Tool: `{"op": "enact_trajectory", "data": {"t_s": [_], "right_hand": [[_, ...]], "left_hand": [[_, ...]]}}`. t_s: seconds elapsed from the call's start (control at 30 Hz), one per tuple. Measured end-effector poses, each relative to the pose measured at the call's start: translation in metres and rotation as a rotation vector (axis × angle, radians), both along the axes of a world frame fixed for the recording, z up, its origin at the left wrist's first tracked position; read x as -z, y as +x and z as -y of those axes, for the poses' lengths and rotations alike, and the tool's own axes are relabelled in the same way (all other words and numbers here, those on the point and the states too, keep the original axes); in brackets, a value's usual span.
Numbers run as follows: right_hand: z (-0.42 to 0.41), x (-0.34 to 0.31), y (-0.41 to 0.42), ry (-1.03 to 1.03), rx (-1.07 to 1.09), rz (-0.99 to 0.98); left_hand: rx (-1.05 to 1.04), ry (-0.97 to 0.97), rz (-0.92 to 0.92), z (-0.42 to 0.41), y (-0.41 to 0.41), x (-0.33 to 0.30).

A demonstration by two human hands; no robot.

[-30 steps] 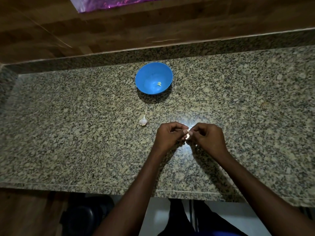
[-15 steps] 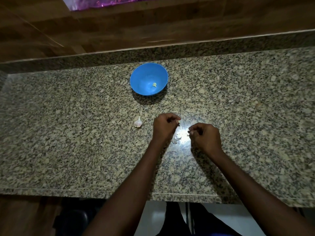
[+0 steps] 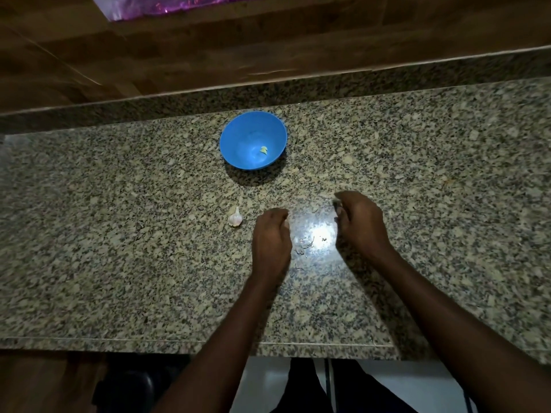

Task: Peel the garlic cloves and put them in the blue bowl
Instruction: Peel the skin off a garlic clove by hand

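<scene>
The blue bowl (image 3: 253, 135) stands at the back of the granite counter (image 3: 119, 263) with one peeled clove (image 3: 263, 149) inside. An unpeeled garlic piece (image 3: 235, 217) lies left of my left hand (image 3: 271, 236). That hand hovers over the counter with its fingers curled, and I see nothing held in it. My right hand (image 3: 359, 223) is farther forward on the right with curled fingers, and a small greyish bit that looks like a garlic clove shows at its fingertips. Thin peel scraps (image 3: 307, 244) lie between the hands.
A small pale fragment (image 3: 314, 209) lies on the counter near the right fingertips. A low granite upstand and a wooden wall (image 3: 268, 40) close the back. The counter's front edge (image 3: 179, 341) runs below my forearms.
My hands, joined on a clove a second ago, have parted. The right hand moved forward, the left hand drew back slightly leftward. Peel scraps now lie on the counter between them.
</scene>
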State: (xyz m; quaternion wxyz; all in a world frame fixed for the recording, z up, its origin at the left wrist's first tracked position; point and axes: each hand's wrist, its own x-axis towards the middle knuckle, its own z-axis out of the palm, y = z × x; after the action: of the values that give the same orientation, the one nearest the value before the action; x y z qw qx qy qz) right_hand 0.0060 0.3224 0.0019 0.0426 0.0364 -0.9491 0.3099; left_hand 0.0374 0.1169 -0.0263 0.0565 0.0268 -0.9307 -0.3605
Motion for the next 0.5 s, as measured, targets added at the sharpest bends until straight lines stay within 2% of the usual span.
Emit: {"op": "enact_trajectory", "data": {"t_s": [0.07, 0.13, 0.23, 0.4, 0.5], "right_hand": [[0.002, 0.010, -0.011, 0.007, -0.117, 0.007], [0.004, 0.024, -0.013, 0.117, -0.227, 0.056], [0.005, 0.043, 0.010, 0.228, -0.282, 0.108], [0.007, 0.050, 0.059, 0.165, -0.353, 0.078], [0.009, 0.045, 0.071, 0.026, -0.368, 0.082]], "left_hand": [[0.022, -0.069, 0.038, -0.005, 0.023, 0.012], [0.031, -0.126, 0.093, -0.015, 0.042, 0.020], [0.062, -0.216, 0.152, -0.036, 0.055, 0.022], [0.143, -0.266, 0.152, -0.042, 0.057, 0.020], [0.238, -0.169, 0.090, -0.026, 0.061, 0.015]]}}
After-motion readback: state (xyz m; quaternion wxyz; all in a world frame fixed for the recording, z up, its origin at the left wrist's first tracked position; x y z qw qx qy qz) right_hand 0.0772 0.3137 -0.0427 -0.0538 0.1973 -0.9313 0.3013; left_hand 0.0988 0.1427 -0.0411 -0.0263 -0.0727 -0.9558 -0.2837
